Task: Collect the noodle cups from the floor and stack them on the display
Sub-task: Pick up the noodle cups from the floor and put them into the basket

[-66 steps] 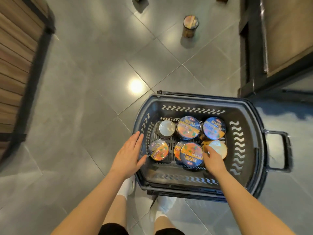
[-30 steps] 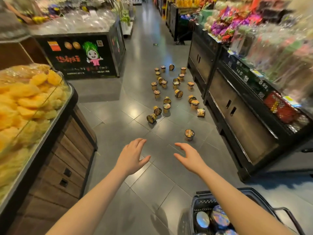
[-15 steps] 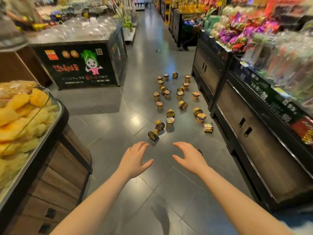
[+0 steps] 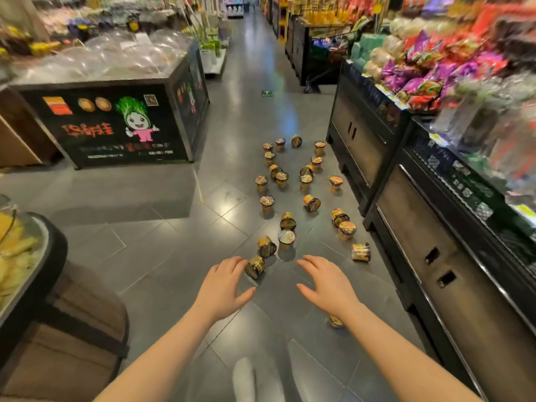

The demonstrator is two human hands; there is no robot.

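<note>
left hand [image 4: 224, 285] + right hand [image 4: 326, 282] spread wide, holding nothing | noodle cups [image 4: 293, 195] scattered down aisle floor [image 4: 162, 256], several tipped | risk: kicking tipped cup [image 4: 255, 266], rolls under shelving lol

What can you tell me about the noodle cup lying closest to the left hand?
The noodle cup is a small tub with a dark, yellow-banded printed wall. It lies tipped on its side on the grey tiled floor, its round end facing the camera. It shows just past the fingertips of the open left hand; contact cannot be told. Another tipped cup lies just behind it.
</note>
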